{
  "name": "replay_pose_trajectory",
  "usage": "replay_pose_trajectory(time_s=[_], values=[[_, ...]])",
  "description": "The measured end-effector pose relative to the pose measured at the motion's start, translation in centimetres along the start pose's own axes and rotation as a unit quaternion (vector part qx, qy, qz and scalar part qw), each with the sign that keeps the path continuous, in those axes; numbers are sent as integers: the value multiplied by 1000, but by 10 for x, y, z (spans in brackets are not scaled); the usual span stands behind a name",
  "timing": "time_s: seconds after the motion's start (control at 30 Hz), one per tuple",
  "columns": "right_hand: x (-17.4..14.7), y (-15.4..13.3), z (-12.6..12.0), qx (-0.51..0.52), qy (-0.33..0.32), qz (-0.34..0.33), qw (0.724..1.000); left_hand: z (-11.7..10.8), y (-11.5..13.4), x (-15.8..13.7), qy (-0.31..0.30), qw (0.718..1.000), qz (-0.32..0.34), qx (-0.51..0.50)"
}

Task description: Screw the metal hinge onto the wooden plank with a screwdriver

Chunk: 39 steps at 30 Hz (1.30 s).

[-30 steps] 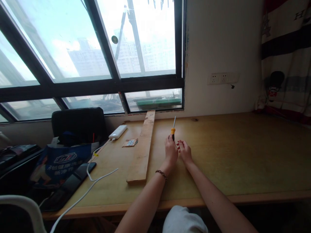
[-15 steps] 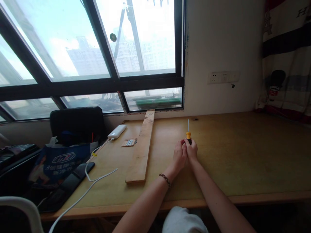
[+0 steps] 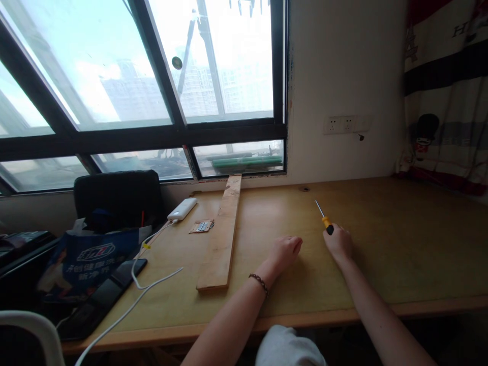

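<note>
A screwdriver with a yellow and black handle sits in my right hand, which is closed around the handle. Its metal shaft tilts up and to the left, and the tip is free. My left hand, with a braided bracelet on the wrist, is a little to the left and apart from it. The left fingers are curled together, and whatever may be inside them is hidden. Left of that hand a long wooden board lies on the table, and beside the board is a small card-like packet with dark pieces on it.
The wooden table runs under both hands to the wall. At left are a white power bank with a white cable, a black tablet and a blue bag by a dark chair.
My hands were together around the screwdriver's handle and have parted. The right hand has moved right with the screwdriver, whose shaft went from upright to leaning left. The left hand dropped slightly lower.
</note>
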State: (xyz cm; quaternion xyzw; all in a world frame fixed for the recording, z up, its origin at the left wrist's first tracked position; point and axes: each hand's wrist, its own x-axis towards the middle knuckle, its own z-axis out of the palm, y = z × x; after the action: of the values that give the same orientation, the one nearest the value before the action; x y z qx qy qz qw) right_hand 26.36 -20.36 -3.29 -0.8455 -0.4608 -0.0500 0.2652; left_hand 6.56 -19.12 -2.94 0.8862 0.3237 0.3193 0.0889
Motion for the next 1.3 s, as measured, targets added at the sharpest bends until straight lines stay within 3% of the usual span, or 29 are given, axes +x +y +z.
replay_pose_trajectory(time_s=[0.23,1.1,1.3], values=[[-3,4,-9,-47,-67,34,996,0,-3,0,3,999,2,52],[-5,2,-11,-59,-51,39,996,-2,-1,-1,-26,997,-2,74],[-7,0,-11,-52,-7,26,998,-4,0,-1,-28,997,-4,76]])
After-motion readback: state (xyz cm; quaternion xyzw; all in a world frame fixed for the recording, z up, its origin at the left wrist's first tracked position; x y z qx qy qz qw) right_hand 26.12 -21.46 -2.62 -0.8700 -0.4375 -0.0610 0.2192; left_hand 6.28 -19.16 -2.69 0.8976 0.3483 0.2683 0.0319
